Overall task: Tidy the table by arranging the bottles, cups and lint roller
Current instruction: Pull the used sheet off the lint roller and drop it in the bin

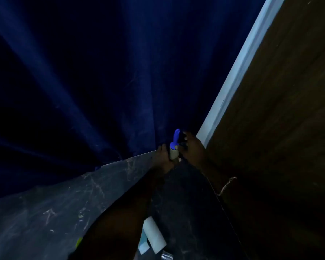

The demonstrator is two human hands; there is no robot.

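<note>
The scene is dim. At the far corner of the dark marble table (68, 199) stands the lint roller (174, 147), upright, with a pale roll and a blue handle on top. My left hand (163, 154) is wrapped around the roll from the left. My right hand (192, 147) is closed on a dark object just right of the blue handle; what it is cannot be told. A white cylinder (155, 235), perhaps a bottle or roll, lies on the table near the bottom edge.
A dark blue curtain (83, 81) hangs behind the table. A wooden panel (280, 109) with a pale edge strip (238, 72) rises on the right. A shiny metal item (166, 256) and a pale flat piece (144, 245) lie near the cylinder.
</note>
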